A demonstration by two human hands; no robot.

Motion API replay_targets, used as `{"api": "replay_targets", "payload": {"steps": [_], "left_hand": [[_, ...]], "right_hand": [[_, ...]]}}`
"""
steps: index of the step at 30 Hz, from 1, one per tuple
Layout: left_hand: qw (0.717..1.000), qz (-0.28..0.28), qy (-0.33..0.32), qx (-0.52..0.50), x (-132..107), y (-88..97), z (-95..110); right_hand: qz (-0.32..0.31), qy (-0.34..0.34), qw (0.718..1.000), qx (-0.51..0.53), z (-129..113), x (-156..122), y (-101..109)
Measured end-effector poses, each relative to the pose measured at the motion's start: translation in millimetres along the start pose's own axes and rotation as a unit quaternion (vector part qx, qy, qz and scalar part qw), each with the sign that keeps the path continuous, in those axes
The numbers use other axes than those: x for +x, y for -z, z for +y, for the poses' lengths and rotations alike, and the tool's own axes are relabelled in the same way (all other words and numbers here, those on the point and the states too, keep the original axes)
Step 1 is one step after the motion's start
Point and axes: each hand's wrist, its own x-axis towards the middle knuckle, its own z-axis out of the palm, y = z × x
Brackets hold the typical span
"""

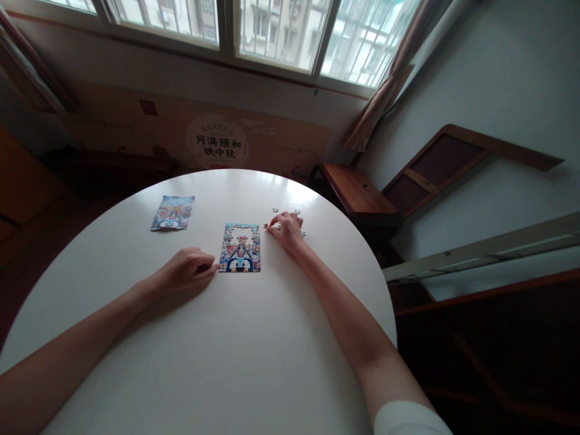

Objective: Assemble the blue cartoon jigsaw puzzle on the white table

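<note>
A small jigsaw puzzle (pixel 240 257) lies flat on the white round table (pixel 217 356), its border joined and a white gap in the upper middle. My left hand (pixel 193 267) rests at its lower left corner with curled fingers; the little finger reaches the puzzle's edge, and nothing shows in the hand. To the right of the puzzle, my right hand (pixel 287 229) pinches a small puzzle piece (pixel 266 226) between thumb and fingertip. Several loose pieces (pixel 275 210) lie around that hand, some partly hidden behind it.
A colourful printed packet (pixel 173 213) lies on the table at the far left. Behind the table's right edge stands a wooden stool (pixel 357 190). Windows (pixel 281 33) and a printed banner (pixel 217 142) are beyond the far edge.
</note>
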Motion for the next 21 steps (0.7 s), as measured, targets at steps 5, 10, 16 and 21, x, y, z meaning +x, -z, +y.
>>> {"api": "replay_targets", "payload": {"steps": [5,10,16,21], "left_hand": [[1.0,-0.003,0.007,-0.004,0,0.0,0],[1.0,-0.005,0.005,-0.006,0,-1.0,-1],[1.0,-0.005,0.008,0.0,0,-1.1,-1],[1.0,-0.009,0.008,-0.001,0,-0.3,-1]], "right_hand": [[0.016,0.052,0.996,0.065,2,1,-1],[0.031,0.084,0.981,0.17,-9,3,0],[-0.025,0.119,0.96,0.251,-28,-4,-14],[-0.046,0.119,0.952,0.279,-26,-7,-20]]}}
